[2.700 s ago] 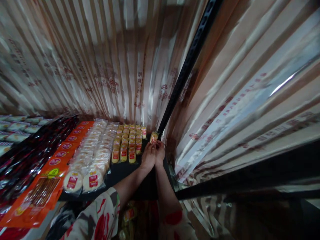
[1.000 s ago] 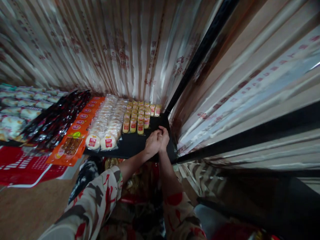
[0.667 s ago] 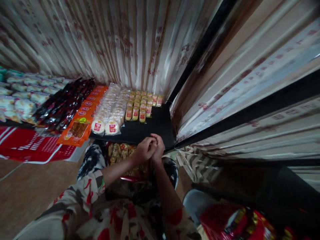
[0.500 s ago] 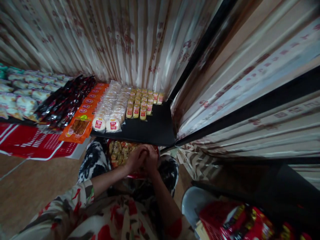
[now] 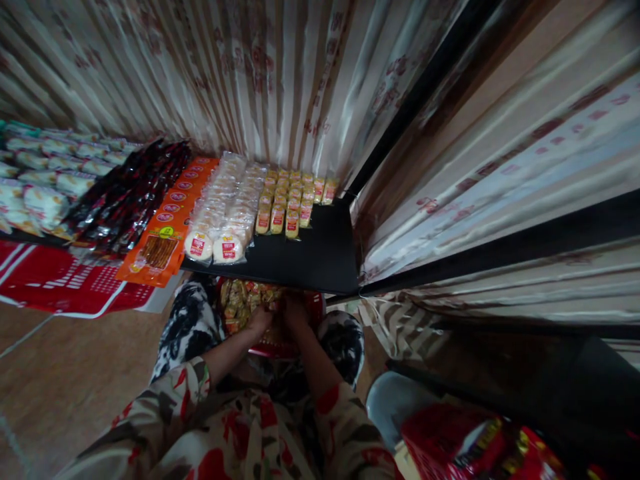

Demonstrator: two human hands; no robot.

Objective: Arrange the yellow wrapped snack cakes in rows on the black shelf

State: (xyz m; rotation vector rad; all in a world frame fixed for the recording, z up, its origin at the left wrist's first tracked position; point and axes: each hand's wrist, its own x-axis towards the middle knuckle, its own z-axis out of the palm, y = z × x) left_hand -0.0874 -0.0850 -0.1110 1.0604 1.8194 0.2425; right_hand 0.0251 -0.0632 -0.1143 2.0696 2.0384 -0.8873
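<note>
A red basket [image 5: 261, 351] sits between my knees, under the front edge of a black shelf. It holds many small wrapped snacks [image 5: 239, 299] in gold-coloured packets. My left hand [image 5: 261, 319] reaches into it from the left, fingers curled in over the packets; whatever is in them is too dark to make out. Close beside it, my right hand [image 5: 296, 313] is down in the right part of the basket, its fingers hidden in shadow and behind the hand.
The black shelf [image 5: 300, 267] bears small yellow snack packs [image 5: 292, 223], round white packaged cakes [image 5: 228, 247], orange packets [image 5: 150, 250], dark packets [image 5: 133, 193] and white packets [image 5: 45, 203]. A printed curtain [image 5: 240, 73] hangs behind. At lower right are a grey stool [image 5: 387, 407] and red packages [image 5: 450, 440].
My hands were clasped close together above the basket; they have lowered into it and moved slightly apart. The view has shifted a little.
</note>
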